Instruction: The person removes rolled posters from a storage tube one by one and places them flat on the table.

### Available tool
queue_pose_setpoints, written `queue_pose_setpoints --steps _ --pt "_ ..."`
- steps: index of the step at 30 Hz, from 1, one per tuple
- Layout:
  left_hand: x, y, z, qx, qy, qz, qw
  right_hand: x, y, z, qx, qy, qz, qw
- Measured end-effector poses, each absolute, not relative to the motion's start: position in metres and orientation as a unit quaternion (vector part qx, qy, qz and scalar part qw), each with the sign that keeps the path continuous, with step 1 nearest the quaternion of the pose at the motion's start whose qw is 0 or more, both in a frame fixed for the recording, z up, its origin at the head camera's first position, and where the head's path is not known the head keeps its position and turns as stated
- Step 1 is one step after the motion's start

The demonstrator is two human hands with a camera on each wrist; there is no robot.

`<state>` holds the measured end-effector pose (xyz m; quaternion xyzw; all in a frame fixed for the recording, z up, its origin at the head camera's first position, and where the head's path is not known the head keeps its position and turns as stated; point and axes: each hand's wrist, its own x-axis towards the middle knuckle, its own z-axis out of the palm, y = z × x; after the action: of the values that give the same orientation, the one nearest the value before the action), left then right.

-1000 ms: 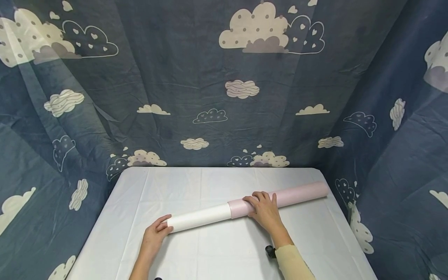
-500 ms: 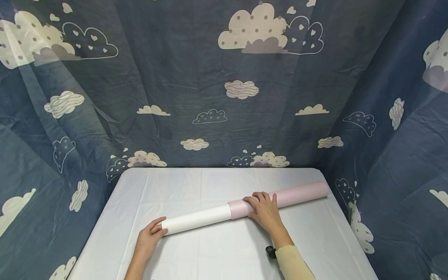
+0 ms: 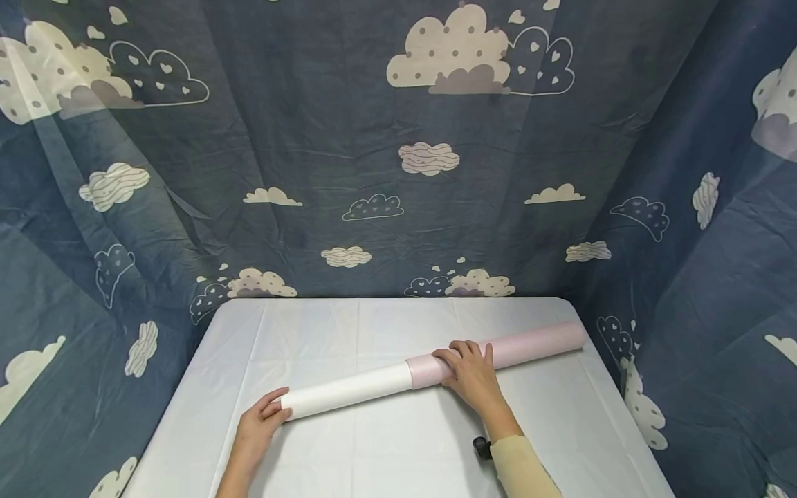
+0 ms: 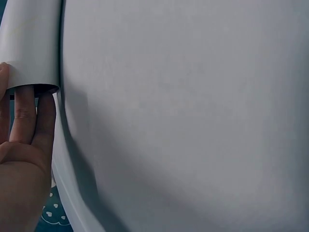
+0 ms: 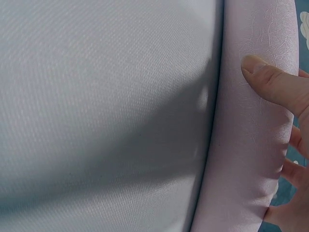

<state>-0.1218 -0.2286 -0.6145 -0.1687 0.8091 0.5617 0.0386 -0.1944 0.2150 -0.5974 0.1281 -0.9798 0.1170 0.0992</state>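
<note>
Even, fairly bright light from above fills the head view, which is sharp at the centre while the cloud-print curtain (image 3: pixel 398 173) bows outward toward the edges from wide-angle distortion. A pale glare streak crosses the curtain at upper left, and the tablecloth (image 3: pixel 386 449) shows only faint shadows. Both wrist views are soft and close, with 1 broad grey shadow beside each roll.

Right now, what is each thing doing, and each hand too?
White inner roll: lying flat, partly pulled out of the pink roll.
Pink roll: lying on the table.
Left hand: grips the white end.
Right hand: holds the pink roll down.
</note>
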Motion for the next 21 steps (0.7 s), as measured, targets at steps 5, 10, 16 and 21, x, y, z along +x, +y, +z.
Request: queue_pose_setpoints --steps 5,10,16,21 --pt "-0.121 -0.233 -0.616 -0.17 0.808 0.563 0.038 -0.194 0.215 -0.598 0.129 -0.979 0.119 0.102" --pt "-0.122 -0.236 -0.614 -0.17 0.811 0.558 0.04 -0.195 0.215 -0.598 0.129 -0.978 0.12 0.107" --pt "-0.118 -0.244 -0.613 -0.183 0.821 0.539 0.034 -0.195 0.215 -0.598 0.127 -0.978 0.125 0.104" --pt "-0.114 -0.253 -0.614 -0.191 0.814 0.547 0.04 -0.192 0.215 -0.598 0.124 -0.98 0.118 0.1"
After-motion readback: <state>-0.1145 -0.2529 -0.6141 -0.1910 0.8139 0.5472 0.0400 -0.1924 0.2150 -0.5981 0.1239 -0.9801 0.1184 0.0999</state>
